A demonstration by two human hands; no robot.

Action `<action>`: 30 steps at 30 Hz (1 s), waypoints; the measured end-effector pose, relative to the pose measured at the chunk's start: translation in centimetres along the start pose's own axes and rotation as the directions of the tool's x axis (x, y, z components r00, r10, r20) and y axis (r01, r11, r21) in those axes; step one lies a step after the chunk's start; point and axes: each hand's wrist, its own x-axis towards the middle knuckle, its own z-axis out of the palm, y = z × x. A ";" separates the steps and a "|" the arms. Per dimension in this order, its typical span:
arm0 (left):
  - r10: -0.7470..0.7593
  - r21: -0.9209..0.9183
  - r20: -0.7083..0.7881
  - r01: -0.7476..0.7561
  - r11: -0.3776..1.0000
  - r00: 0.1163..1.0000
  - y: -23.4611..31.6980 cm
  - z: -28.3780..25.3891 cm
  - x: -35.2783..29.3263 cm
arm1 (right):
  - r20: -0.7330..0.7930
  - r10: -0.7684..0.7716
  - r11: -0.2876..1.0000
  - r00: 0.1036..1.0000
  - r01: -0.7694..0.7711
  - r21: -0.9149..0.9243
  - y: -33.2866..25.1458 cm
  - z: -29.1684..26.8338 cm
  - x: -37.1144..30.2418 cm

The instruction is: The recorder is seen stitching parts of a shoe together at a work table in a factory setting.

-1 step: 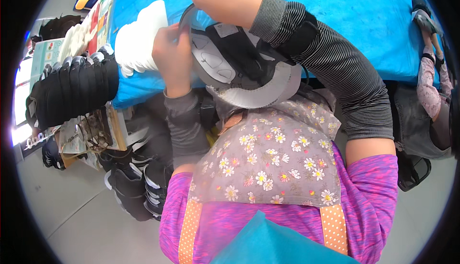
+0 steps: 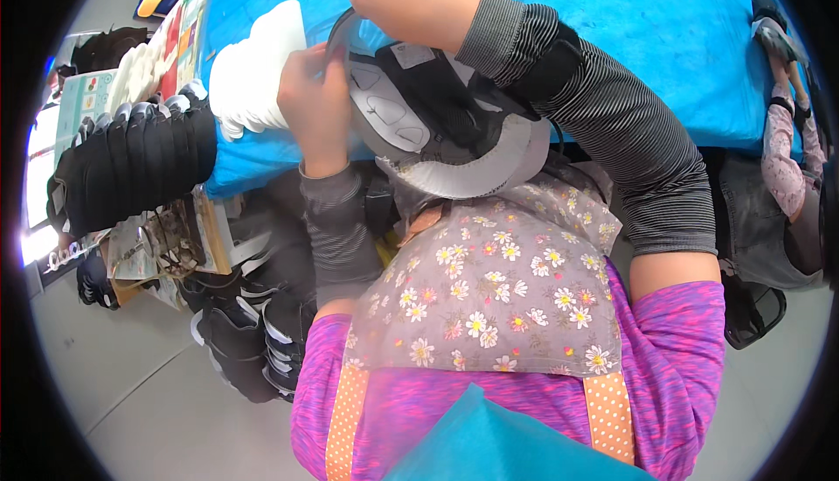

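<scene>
A grey and black shoe upper [image 2: 384, 105] with a pale stitched band along its near edge lies in front of me, over the table's near edge and against my apron. My left hand [image 2: 316, 101] pinches the grey rim on its left side, the fingers slightly blurred. Curled over the far end of that rim, my right hand [image 2: 411, 0] bends at the wrist; its fingertips are hidden from view. Beside my left hand lies a row of white pads [image 2: 258, 70], overlapping one another.
A blue-covered table [image 2: 629, 44] stretches ahead. Black shoe uppers [image 2: 131, 162] stand in a row at the left, more [image 2: 236, 350] hang below. Another person's arm [image 2: 778, 153] shows at the far right, and a black-framed thing [image 2: 756, 315] sits below it.
</scene>
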 end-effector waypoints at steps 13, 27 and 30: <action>-0.075 0.044 -0.032 0.076 0.996 0.997 -0.8 -0.8 -1.2 | 0.057 0.083 0.992 0.995 -0.088 0.092 -1.0 -0.8 -0.6; -0.107 0.095 -0.007 0.107 0.990 0.994 0.3 -1.2 -1.8 | 0.039 0.085 0.989 0.996 -0.089 0.115 -0.5 -0.8 -1.3; -0.123 0.109 0.030 0.119 0.987 0.992 -0.1 -1.4 -1.7 | -0.020 0.085 0.989 0.996 -0.081 0.126 -0.7 -0.9 -1.4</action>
